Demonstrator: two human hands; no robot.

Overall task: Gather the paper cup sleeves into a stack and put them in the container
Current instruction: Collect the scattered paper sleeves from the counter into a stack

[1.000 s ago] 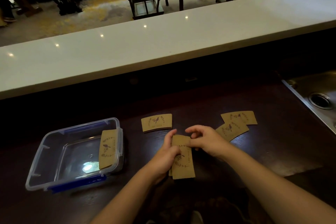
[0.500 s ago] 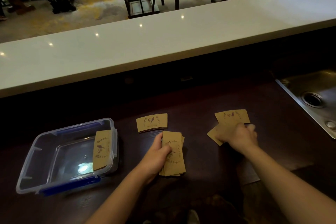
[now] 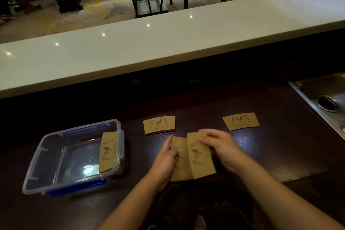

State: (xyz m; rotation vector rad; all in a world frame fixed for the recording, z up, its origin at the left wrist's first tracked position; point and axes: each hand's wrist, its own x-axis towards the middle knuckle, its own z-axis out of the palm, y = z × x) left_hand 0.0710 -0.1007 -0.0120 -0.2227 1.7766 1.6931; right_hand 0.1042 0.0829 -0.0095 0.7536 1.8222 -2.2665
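Observation:
Brown paper cup sleeves with a bird print lie on a dark wooden counter. My left hand (image 3: 164, 158) grips a small stack of sleeves (image 3: 179, 164) by its left edge. My right hand (image 3: 220, 147) holds one sleeve (image 3: 200, 158) and lays it over the stack's right side. Another sleeve pile (image 3: 159, 124) lies flat just beyond my hands. A single sleeve (image 3: 240, 121) lies further right. The clear plastic container (image 3: 37, 157) with blue clips stands at the left, and one sleeve (image 3: 107, 152) leans against its right inner wall.
A steel sink (image 3: 326, 99) sits at the right edge of the counter. A raised white bar top (image 3: 168, 43) runs across behind the work surface. Chairs and tables stand in the room beyond.
My right hand picked up one of the two sleeves at the right and carried it left onto the stack in my left hand. One sleeve stays at the right.

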